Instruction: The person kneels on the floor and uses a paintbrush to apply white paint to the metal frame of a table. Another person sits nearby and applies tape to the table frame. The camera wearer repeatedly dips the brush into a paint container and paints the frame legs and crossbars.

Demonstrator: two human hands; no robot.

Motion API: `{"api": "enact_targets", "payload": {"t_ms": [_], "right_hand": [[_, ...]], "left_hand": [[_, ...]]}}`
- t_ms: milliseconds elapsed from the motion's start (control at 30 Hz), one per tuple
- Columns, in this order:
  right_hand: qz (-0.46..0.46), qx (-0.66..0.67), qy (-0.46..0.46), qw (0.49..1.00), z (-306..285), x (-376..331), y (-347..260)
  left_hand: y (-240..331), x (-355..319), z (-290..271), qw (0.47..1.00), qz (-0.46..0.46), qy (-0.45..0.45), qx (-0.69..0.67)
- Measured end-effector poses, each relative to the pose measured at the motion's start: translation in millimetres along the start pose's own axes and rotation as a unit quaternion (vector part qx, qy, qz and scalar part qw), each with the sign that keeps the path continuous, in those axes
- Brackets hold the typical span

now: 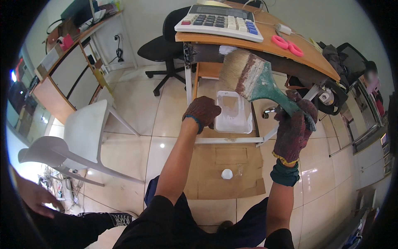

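My right hand [295,124], in a dark knitted work glove, is closed around the green handle of a wide paintbrush [259,79]. The brush is raised, its pale bristles pointing up and left, close to the dark front rail [207,53] of a wooden-topped desk; I cannot tell whether they touch. My left hand [202,113], gloved too, has its fingers curled at the left rim of a white plastic tub [234,114]. The tub is held tilted, with a pale patch on its inside. A white streak [227,50] shows on the rail, partly behind the bristles.
On the desk top [265,39] lie a large calculator [219,23] and pink-handled scissors [287,45]. Brown cardboard [207,174] with a white lid [226,174] covers floor below. A white chair [85,133] stands left, a black swivel chair [166,50] behind. Another person's hand [37,195] is at lower left.
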State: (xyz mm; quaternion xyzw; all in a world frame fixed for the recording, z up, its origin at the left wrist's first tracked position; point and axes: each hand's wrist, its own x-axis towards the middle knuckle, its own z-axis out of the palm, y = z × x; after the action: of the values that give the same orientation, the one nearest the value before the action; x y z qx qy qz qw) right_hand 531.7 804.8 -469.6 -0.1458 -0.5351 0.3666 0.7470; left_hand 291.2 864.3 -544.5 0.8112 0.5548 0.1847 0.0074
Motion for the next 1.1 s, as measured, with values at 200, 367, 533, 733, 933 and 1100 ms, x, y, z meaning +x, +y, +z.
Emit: {"api": "enact_targets", "payload": {"t_ms": [200,367,533,733,933,1100], "right_hand": [[-0.037,-0.086,0.072,0.993,-40.7,7.0,-5.7],[-0.043,-0.052,0.071,0.995,-53.5,-4.6,-17.6],[-0.011,-0.013,-0.021,1.0,-14.6,-8.9,-11.0],[-0.056,-0.048,0.02,0.997,-25.3,6.4,0.9],[-0.092,-0.117,0.112,0.983,-62.0,2.8,-19.9],[-0.023,-0.046,0.058,0.997,-29.7,-15.1,-21.7]], "left_hand": [[27.3,-4.2,-37.4,0.99,-0.052,-0.067,-0.111],[22.2,-0.5,-31.1,0.981,-0.12,-0.081,-0.132],[25.4,-3.8,-31.6,0.992,-0.072,-0.048,-0.097],[17.9,-4.3,-25.0,0.995,-0.065,-0.054,-0.06],[10.6,-1.1,-15.6,0.986,-0.104,-0.088,-0.091],[9.1,-0.4,-7.3,0.997,-0.016,-0.078,-0.025]]}}
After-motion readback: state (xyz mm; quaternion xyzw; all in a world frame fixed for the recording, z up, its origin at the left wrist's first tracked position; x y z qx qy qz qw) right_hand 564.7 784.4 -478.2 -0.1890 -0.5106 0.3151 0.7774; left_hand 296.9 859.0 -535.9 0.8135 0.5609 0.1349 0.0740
